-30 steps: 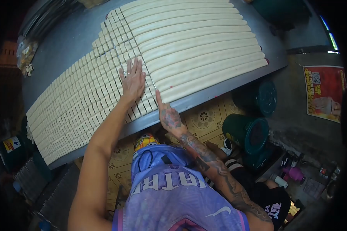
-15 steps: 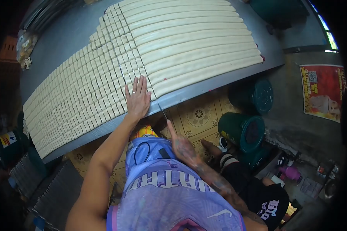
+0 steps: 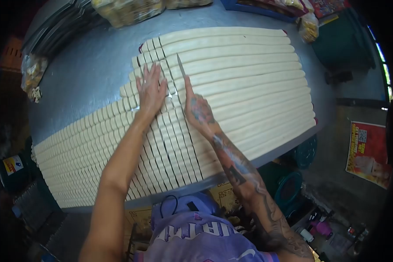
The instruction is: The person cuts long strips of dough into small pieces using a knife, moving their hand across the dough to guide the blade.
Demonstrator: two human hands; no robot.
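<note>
Long pale dough ropes [image 3: 253, 89] lie side by side across the metal table, uncut on the right. To the left, rows of cut dough pieces [image 3: 96, 144] stay lined up with dark gaps between them. My left hand [image 3: 150, 94] is open, fingers spread flat on the cut pieces near the far rows. My right hand [image 3: 199, 109] is wrapped around a knife, its index finger stretched along the top; the handle is hidden in the palm. The knife blade [image 3: 181, 64] points away from me over the far ropes, right of the last cut line.
Wrapped bread packs [image 3: 129, 9] and stacked dark trays [image 3: 59, 26] sit at the table's far side. A blue crate [image 3: 257, 9] stands at the back. Green bins [image 3: 288, 185] stand below the right edge, near a red poster [image 3: 367, 153] on the wall.
Both hands have moved from the near table edge to the far rows, the knife with my right hand. The view has shifted, showing more of the table's far side.
</note>
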